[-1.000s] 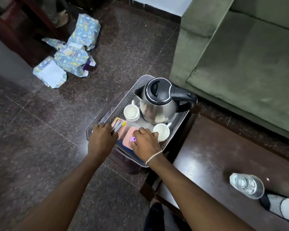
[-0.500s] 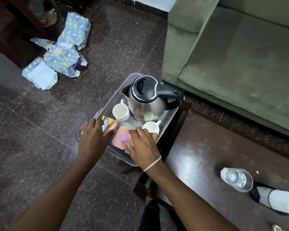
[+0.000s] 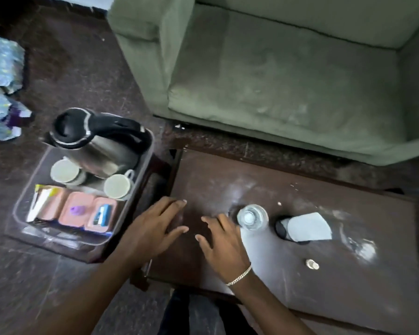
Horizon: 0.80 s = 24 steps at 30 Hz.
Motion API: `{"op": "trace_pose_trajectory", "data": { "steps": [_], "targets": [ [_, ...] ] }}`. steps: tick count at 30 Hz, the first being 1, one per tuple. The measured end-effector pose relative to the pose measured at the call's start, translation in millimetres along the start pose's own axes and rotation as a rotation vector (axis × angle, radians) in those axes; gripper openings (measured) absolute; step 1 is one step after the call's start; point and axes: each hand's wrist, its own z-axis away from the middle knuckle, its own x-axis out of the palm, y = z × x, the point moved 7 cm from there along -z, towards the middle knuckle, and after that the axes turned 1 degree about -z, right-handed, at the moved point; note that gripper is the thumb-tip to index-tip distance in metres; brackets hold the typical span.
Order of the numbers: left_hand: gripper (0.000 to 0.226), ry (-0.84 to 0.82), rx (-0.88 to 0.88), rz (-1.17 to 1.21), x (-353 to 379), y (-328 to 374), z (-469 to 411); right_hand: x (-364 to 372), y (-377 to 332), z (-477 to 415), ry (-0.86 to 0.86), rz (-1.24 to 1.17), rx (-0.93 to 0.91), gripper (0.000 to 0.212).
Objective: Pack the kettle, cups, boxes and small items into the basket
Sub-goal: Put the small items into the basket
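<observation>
At left our basket holds the kettle at the back, two cups and pink boxes packed tight in front, while our left hand and right hand, both spread and empty, hover over the clear table edge near a glass.

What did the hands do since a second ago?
Both hands left the basket and moved right, over the dark table. The left hand and right hand are open, holding nothing. Kettle, cups and pink boxes stayed packed.
</observation>
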Motion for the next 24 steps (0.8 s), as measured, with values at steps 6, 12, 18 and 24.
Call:
{"op": "trace_pose_trajectory", "data": {
  "steps": [6,12,18,24],
  "targets": [
    [0.055,-0.192,0.094,0.022,93.3,94.3,-23.3,-40.0,123.0,66.5,0.051,-0.043,0.205,0.036],
    [0.048,-0.291,0.137,0.007,170.6,161.9,-26.5,-56.3,225.6,122.6,0.108,0.015,0.361,0.037],
    [0.053,-0.413,0.109,0.018,233.3,201.5,-35.1,-58.5,300.0,159.8,0.086,0.026,0.541,0.04],
    [0.049,-0.463,0.1,0.012,265.9,214.4,-47.2,-51.2,341.9,174.0,0.081,0.005,0.665,0.045]
  ]
}}
